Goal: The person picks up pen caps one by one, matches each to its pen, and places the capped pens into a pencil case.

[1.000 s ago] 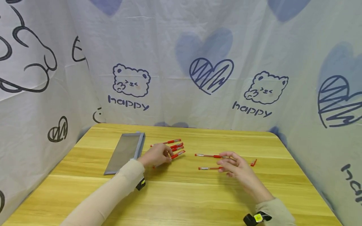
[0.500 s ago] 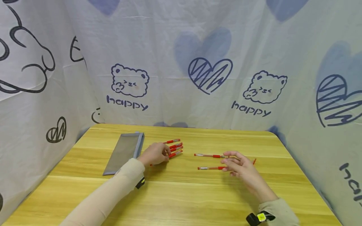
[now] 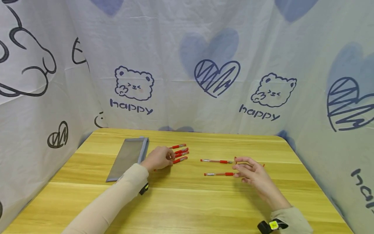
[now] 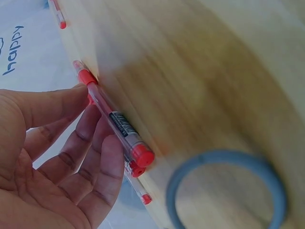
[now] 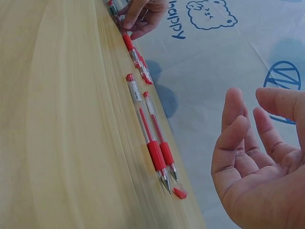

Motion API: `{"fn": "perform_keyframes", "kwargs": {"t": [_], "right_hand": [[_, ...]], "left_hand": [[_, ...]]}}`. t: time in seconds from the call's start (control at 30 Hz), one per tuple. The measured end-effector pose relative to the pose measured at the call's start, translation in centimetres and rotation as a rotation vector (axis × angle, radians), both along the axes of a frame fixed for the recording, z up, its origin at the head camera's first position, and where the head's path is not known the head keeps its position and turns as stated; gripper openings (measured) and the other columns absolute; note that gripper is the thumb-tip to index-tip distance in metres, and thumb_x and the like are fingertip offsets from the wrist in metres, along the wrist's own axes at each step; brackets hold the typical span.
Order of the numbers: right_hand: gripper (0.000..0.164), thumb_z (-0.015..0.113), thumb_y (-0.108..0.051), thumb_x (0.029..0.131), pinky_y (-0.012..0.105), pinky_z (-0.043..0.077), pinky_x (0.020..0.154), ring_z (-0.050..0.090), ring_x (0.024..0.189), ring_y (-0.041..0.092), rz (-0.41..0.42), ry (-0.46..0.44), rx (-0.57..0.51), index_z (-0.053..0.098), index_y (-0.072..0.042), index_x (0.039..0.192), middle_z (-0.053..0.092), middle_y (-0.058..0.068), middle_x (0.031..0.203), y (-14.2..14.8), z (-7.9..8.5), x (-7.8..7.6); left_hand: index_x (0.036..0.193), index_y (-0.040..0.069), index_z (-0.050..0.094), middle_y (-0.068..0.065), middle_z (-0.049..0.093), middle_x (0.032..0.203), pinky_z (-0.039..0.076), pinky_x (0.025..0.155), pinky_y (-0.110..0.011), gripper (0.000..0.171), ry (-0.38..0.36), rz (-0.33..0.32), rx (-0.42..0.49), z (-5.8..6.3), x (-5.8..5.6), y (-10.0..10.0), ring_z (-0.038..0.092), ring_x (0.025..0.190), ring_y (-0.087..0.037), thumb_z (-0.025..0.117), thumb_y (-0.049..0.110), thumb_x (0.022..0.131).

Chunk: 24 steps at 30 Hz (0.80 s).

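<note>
My left hand (image 3: 160,158) pinches a red gel pen (image 4: 114,119) at its red grip between thumb and fingers in the left wrist view. Other red capped pens (image 3: 182,150) lie close beyond it, partly hidden by the hand. My right hand (image 3: 250,170) hovers at the tips of two uncapped red gel pens, a far one (image 3: 216,161) and a near one (image 3: 217,174), lying roughly parallel. Its thumb and fingers stand apart with nothing between them in the right wrist view. A small red cap (image 5: 179,192) lies by the pen tips.
A grey mesh zip pouch (image 3: 128,159) with a blue-grey edge lies left of the left hand. Another red cap (image 3: 264,165) shows partly behind the right hand. Printed white cloth (image 3: 175,81) hangs behind the wooden table (image 3: 187,204) and along both sides.
My right hand has shifted a little right, away from the uncapped pens, and a red cap now shows by its index finger. My left hand has edged left with its pen.
</note>
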State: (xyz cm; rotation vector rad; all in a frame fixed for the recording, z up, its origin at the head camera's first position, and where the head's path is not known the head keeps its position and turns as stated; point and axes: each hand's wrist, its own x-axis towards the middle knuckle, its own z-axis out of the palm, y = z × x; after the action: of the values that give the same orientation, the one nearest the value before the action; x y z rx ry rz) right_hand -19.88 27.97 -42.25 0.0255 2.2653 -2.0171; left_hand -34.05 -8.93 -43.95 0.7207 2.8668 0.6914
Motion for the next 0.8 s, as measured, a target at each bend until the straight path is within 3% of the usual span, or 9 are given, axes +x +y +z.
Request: {"fn": "perform_keyframes", "kwargs": {"t": [0.2, 0.4, 0.8], "right_hand": [[0.023, 0.062, -0.024, 0.111, 0.024, 0.054, 0.074, 0.074, 0.094, 0.01, -0.015, 0.006, 0.0, 0.058, -0.018, 0.133, 0.077, -0.017, 0.107, 0.6, -0.2, 0.0], [0.035, 0.061, -0.023, 0.111, 0.024, 0.054, 0.073, 0.074, 0.093, 0.008, -0.023, 0.003, 0.005, 0.052, -0.007, 0.142, 0.076, -0.016, 0.107, 1.0, -0.4, 0.0], [0.025, 0.061, -0.025, 0.111, 0.025, 0.056, 0.076, 0.074, 0.096, 0.011, -0.026, 0.015, 0.009, 0.057, -0.018, 0.135, 0.075, -0.016, 0.108, 1.7, -0.5, 0.0]], "left_hand": [[0.099, 0.014, 0.08, -0.004, 0.076, 0.096, 0.058, 0.088, -0.044, 0.006, 0.0, 0.007, 0.008, 0.1, 0.0, 0.0, 0.065, 0.088, -0.02, 0.082, 0.011, 0.094], [0.1, 0.012, 0.079, -0.004, 0.074, 0.095, 0.056, 0.084, -0.04, 0.006, 0.012, -0.002, 0.018, 0.3, 0.3, 0.4, 0.062, 0.085, -0.019, 0.08, 0.009, 0.095], [0.103, 0.008, 0.08, -0.003, 0.074, 0.092, 0.053, 0.076, -0.033, 0.011, -0.003, -0.016, 0.094, 0.6, 0.9, 0.9, 0.061, 0.082, -0.016, 0.078, 0.003, 0.093]]}}
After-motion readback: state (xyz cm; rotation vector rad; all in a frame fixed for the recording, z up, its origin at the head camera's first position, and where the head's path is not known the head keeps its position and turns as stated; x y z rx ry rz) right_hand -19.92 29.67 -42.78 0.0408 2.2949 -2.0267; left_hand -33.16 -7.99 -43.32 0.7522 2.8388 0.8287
